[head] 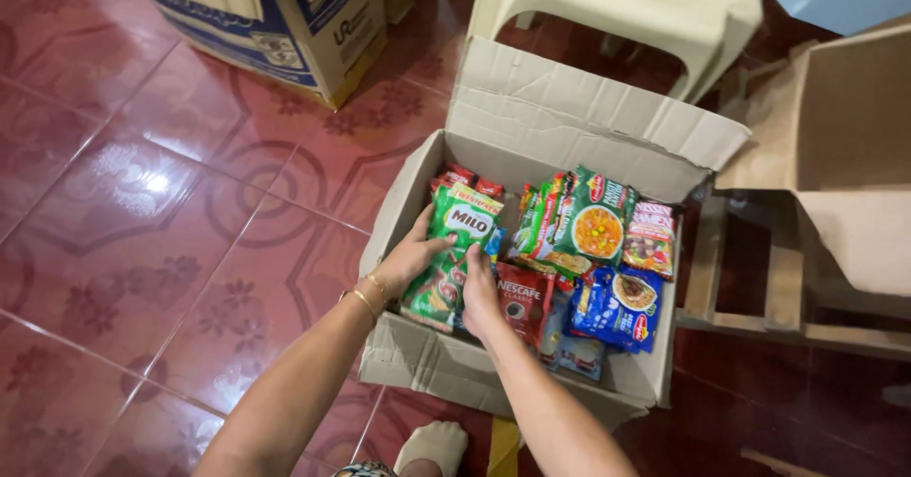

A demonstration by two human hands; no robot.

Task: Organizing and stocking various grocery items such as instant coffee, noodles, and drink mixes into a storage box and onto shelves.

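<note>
Glossy red patterned floor tiles [142,249] spread under us, and nearest the camera our foot in a pale sock [432,444] rests by the open cardboard box [455,368]. Our left hand [408,259] curls around the outer edge of a green drink-mix pouch [451,254] standing at the box's left end, while our right hand [481,297] closes on its inner edge. We judge we are settling this pouch among the packed goods; seating it calls for a downward push without crushing the red coffee sachets [522,301] beside it. Farther in lie blue noodle packets [617,306] and green ones [588,216]. Beyond stand a pale plastic chair [617,2] and another printed carton [275,21].
</note>
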